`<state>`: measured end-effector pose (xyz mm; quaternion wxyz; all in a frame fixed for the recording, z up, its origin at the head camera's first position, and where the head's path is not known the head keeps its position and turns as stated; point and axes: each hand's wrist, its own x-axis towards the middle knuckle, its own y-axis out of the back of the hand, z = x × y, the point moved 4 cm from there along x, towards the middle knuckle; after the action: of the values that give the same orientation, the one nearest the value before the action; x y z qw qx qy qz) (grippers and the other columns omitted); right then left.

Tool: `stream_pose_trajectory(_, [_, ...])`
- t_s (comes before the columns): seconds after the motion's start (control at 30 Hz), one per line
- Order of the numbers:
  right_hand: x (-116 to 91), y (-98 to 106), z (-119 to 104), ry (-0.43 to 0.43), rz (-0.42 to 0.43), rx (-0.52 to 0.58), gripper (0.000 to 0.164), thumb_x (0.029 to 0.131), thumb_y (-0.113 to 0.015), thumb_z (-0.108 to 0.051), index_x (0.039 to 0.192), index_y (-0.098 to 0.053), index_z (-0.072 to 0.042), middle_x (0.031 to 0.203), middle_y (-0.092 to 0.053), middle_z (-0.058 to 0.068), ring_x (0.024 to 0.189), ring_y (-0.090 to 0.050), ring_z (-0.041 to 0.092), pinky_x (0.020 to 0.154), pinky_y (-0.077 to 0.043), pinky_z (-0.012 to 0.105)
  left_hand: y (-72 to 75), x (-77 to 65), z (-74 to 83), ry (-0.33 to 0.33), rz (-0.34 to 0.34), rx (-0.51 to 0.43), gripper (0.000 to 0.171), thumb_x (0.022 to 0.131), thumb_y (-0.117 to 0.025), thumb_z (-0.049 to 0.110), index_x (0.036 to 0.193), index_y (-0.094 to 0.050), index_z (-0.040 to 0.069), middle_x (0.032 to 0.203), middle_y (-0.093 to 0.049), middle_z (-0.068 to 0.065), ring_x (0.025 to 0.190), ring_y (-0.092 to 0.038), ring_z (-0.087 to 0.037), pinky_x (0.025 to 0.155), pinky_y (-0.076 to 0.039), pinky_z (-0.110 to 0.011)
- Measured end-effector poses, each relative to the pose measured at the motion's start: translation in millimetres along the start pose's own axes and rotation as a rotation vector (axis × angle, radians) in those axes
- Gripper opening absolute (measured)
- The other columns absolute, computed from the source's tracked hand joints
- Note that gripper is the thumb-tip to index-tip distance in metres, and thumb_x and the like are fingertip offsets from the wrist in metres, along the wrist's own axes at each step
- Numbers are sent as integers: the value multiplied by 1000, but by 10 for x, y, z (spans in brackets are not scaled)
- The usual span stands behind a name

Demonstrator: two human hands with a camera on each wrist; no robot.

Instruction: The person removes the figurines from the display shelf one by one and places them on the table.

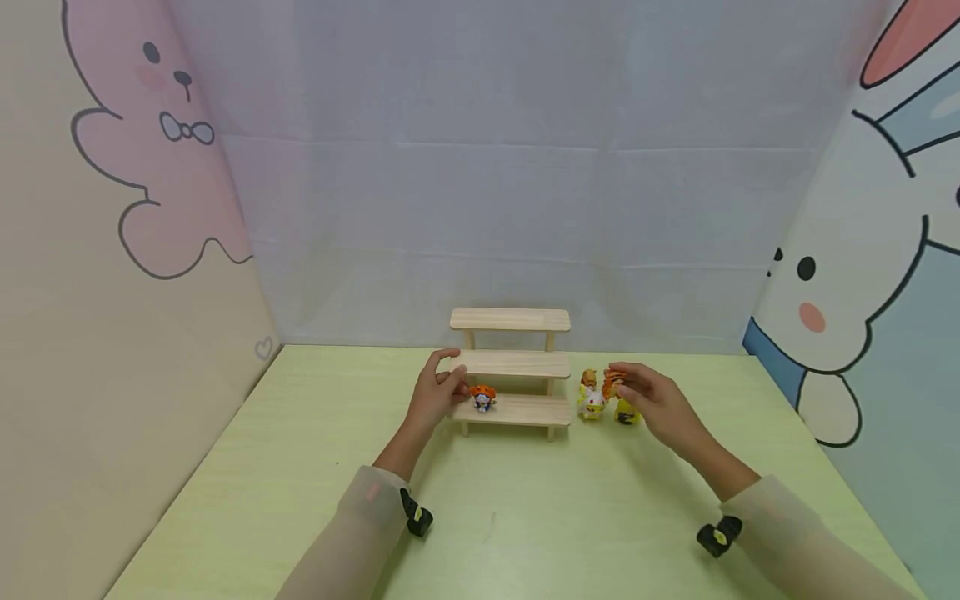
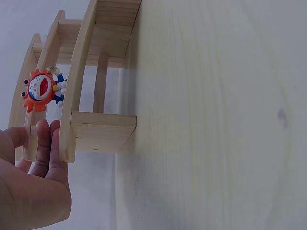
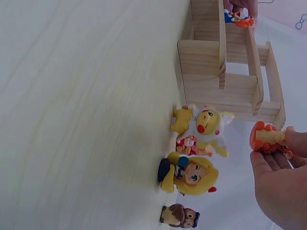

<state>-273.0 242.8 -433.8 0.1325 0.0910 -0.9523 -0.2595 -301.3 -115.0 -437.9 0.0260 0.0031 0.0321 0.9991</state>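
Observation:
My left hand (image 1: pixel 433 396) grips the left end of the middle step of a three-step wooden display stand (image 1: pixel 517 364), thumb and fingers on either side of the plank (image 2: pixel 31 139). Just beside it, a figurine in an orange crab costume (image 1: pixel 483 398) stands upright on the lowest step, facing front. My right hand (image 1: pixel 660 408) pinches an orange tiger figurine (image 3: pixel 268 138) above the table, right of the stand. Below and beside this hand stand a white-and-yellow figurine (image 3: pixel 206 125), a small red-and-orange figurine (image 3: pixel 189 145), a yellow-haired doll figurine (image 3: pixel 192 175) and a brown owl figurine (image 3: pixel 180 216).
The stand rests on a pale yellow-green table (image 1: pixel 525 508), near its back edge. A white cloth backdrop (image 1: pixel 517 208) rises behind it. Side panels carry a pink bear drawing (image 1: pixel 161 167) on the left and a white rabbit drawing (image 1: pixel 840 283) on the right.

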Motion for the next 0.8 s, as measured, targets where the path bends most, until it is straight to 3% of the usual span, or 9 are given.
stream_pose_trajectory(0.2, [-62,189,113,-46,20,-26,43,110,-52,-15,151,-48,-1,145,-56,23,131,-55,41,92,-46,7,1,-4,8,-3,3,1,42,107,-58,12,148,-50,5,94,-69,-31,86,-69,-36,91,-58,-57])
stream_pose_trajectory(0.4, [-126,325,236,-56,33,-50,44,110,-51,-14,152,-46,0,147,-53,26,133,-52,43,91,-42,3,-1,-25,22,-5,-4,11,43,107,-58,12,149,-48,5,98,-68,-35,90,-69,-41,91,-58,-57])
stream_pose_trajectory(0.8, [-150,428,478,-117,37,-24,46,111,-49,-16,152,-43,4,151,-47,29,136,-47,46,89,-42,2,-3,-9,4,-8,-4,4,42,107,-58,13,148,-49,6,95,-70,-29,87,-69,-35,90,-58,-55])
